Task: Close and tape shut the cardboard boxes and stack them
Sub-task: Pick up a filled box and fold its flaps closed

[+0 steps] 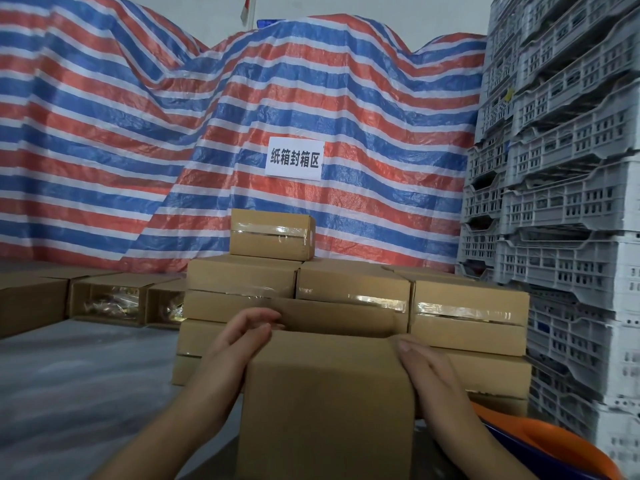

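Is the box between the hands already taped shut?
No. The box shows no tape, and its far flap still stands up.

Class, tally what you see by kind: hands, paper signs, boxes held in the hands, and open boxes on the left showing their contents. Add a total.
Hands: 2
Sign: 1
Held box: 1
Open boxes: 2
Total: 6

Both hands forward, left (242, 336) and right (424, 363) (fingers extended)

Striped tarp (138, 116), paper sign (295, 159), grey crates (568, 202)
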`<state>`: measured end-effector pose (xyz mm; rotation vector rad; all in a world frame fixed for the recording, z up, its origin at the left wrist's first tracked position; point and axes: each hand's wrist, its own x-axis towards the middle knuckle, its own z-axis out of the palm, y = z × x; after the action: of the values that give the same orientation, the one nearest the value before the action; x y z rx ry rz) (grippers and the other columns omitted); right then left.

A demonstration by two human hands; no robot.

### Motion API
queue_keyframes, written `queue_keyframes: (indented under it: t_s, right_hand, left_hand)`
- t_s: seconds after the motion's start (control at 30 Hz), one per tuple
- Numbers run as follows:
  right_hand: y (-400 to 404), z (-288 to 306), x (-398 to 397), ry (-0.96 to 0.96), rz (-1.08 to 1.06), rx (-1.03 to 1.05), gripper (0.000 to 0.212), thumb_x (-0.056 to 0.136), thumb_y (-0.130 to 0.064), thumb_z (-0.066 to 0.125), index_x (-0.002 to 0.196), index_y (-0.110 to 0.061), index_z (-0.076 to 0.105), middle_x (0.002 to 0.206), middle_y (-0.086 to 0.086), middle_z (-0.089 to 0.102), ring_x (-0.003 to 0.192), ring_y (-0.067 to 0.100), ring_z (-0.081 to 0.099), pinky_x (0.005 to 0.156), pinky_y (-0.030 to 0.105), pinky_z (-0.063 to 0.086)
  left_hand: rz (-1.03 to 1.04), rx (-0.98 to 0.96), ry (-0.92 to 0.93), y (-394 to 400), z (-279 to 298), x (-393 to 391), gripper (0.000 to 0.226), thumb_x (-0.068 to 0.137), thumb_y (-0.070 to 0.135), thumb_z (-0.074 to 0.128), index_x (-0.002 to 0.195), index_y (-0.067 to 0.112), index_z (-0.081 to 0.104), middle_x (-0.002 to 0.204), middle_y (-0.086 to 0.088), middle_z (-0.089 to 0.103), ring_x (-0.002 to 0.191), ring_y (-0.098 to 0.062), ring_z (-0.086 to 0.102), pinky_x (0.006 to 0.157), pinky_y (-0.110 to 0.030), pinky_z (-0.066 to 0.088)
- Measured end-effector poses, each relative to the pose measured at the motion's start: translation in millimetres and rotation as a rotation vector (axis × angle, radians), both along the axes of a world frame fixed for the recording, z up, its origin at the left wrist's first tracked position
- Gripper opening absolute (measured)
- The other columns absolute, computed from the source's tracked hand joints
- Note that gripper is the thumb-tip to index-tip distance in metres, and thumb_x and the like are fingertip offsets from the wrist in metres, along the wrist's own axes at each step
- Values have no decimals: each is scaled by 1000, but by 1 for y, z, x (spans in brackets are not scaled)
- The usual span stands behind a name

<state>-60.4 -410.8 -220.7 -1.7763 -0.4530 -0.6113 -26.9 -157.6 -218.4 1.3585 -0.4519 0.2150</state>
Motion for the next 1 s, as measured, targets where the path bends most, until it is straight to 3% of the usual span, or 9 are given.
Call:
queue_keyframes:
  t_s: [0.17, 0.27, 0.37, 0.43, 0.6, 0.67, 0.73, 0.87, 1.0]
  right_hand:
    - [0, -1, 0, 43, -41, 17, 27, 87, -50, 54, 97, -38, 76, 100, -17, 69, 95, 4, 64, 80, 30, 50]
    - [0, -2, -1, 61, -60, 27, 21, 99, -35, 54, 99, -45, 72, 98, -25, 67, 93, 0, 64, 75, 26, 48]
    - [-1, -4, 1, -14, -94, 44, 31, 99, -16, 56, 109, -42, 69, 111, -24, 65, 106, 0, 59, 84, 22, 47]
    - [-2, -4, 3, -60, -95, 73, 38, 93, -21, 61, 125, -41, 59, 127, -22, 56, 118, 0, 52, 93, 26, 45]
    - [-4, -4, 13, 107, 40, 228, 65, 94, -3, 56, 144, -41, 40, 145, -12, 47, 135, 9, 43, 110, 40, 39]
    - [-5, -4, 15, 134, 81, 285, 67, 84, -6, 63, 140, -39, 46, 142, -10, 50, 131, 11, 47, 111, 43, 38]
    - [-6, -5, 16, 146, 98, 302, 61, 72, -19, 72, 127, -42, 57, 133, -11, 56, 122, 9, 54, 98, 39, 47]
    - [-4, -6, 16, 281, 41, 206, 18, 84, -32, 61, 94, -38, 76, 107, 1, 69, 89, 17, 70, 63, 27, 52]
    - [-4, -6, 24, 308, -40, 178, 37, 98, -19, 50, 84, -37, 78, 114, -4, 64, 103, 23, 62, 76, 36, 51]
  left_hand:
    - [-7, -79, 30, -3, 3, 2, 25, 94, 4, 49, 107, 14, 67, 95, -5, 73, 78, -12, 69, 78, -34, 49]
    - [-6, -82, 46, -3, 3, 2, 29, 94, 0, 47, 107, 16, 67, 98, -4, 73, 83, -14, 68, 81, -36, 49]
    - [28, -91, 53, -3, 3, 3, 33, 92, -3, 50, 108, 20, 68, 105, -2, 72, 100, -16, 65, 86, -34, 50]
    - [68, -100, 41, -3, 3, 3, 38, 90, -5, 54, 111, 25, 66, 114, -1, 68, 110, -16, 61, 92, -35, 48]
    - [-6, -136, 37, -3, 4, 1, 52, 91, -5, 52, 118, 40, 55, 127, 9, 60, 121, -15, 54, 101, -40, 45]
    - [-33, -133, 48, -3, 4, 0, 51, 92, -3, 51, 119, 41, 55, 128, 9, 60, 122, -16, 55, 101, -41, 45]
    - [-38, -127, 46, -3, 4, 0, 51, 93, -2, 50, 118, 41, 54, 131, 9, 59, 123, -15, 54, 105, -43, 42]
    - [-70, -129, 46, -3, 4, 0, 54, 95, -2, 47, 125, 43, 51, 130, 18, 59, 119, -11, 58, 98, -36, 46]
    - [-65, -98, 39, -2, 3, 1, 53, 94, 2, 49, 127, 43, 51, 117, 20, 68, 107, -14, 67, 88, -39, 50]
